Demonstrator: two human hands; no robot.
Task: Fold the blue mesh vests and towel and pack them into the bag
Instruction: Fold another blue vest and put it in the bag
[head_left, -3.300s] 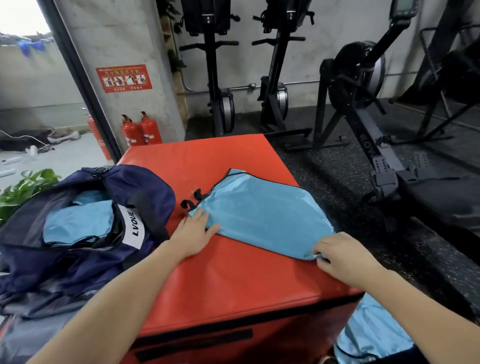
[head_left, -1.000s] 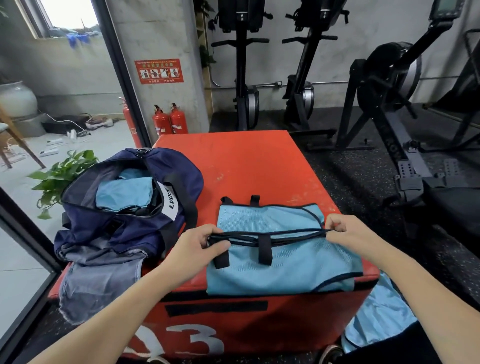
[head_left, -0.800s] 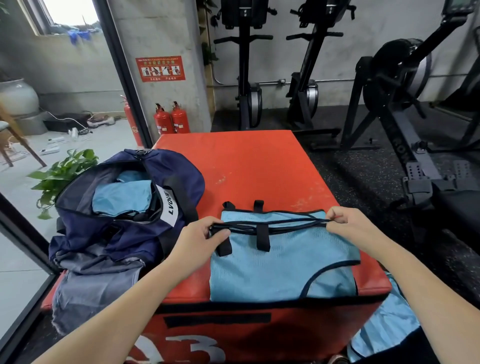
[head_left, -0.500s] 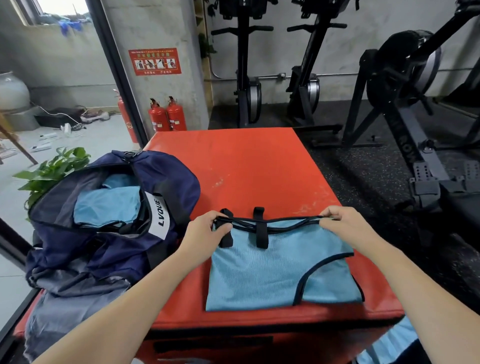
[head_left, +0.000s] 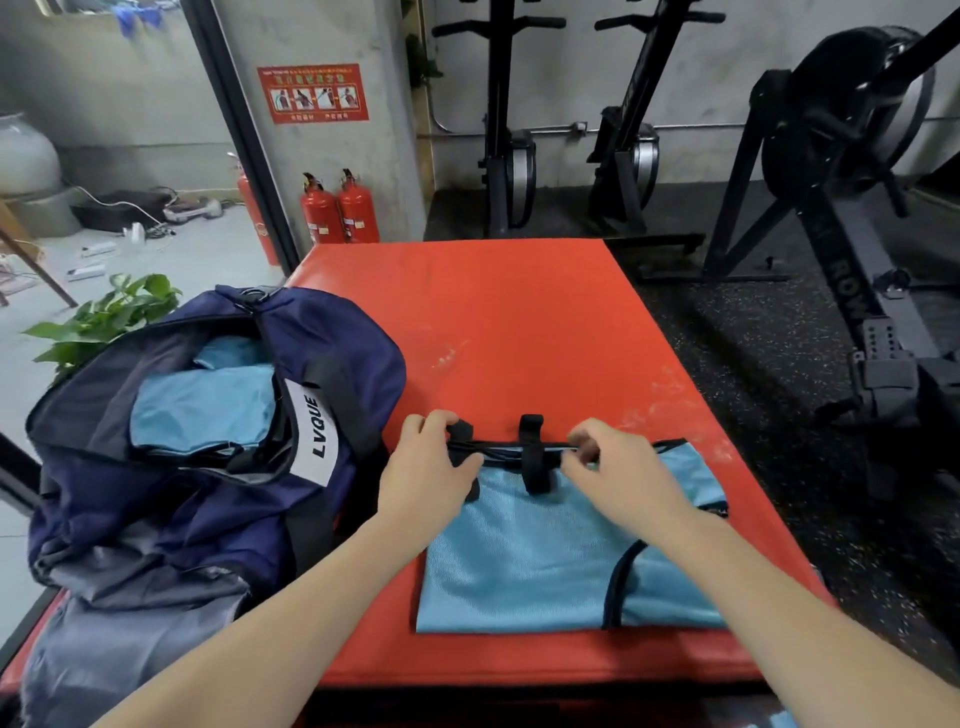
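A light blue mesh vest (head_left: 540, 566) with black trim lies folded flat on the red padded box (head_left: 498, 322), near its front edge. My left hand (head_left: 426, 478) pinches the vest's far left corner at the black strap. My right hand (head_left: 618, 467) pinches the black-trimmed far edge near its middle, just right of a black loop. An open navy duffel bag (head_left: 171, 467) marked LVQUE sits on the left of the box, with folded light blue fabric (head_left: 202, 405) inside it.
Rowing machines (head_left: 852, 218) stand on the black rubber floor to the right and behind. Two red fire extinguishers (head_left: 340, 208) stand by a concrete pillar. A green plant (head_left: 104, 317) grows left of the bag.
The vest's near half has been folded up onto its far half. My right hand has since slid left along the far edge, from the right corner toward the middle loop. My left hand stays at the left corner.
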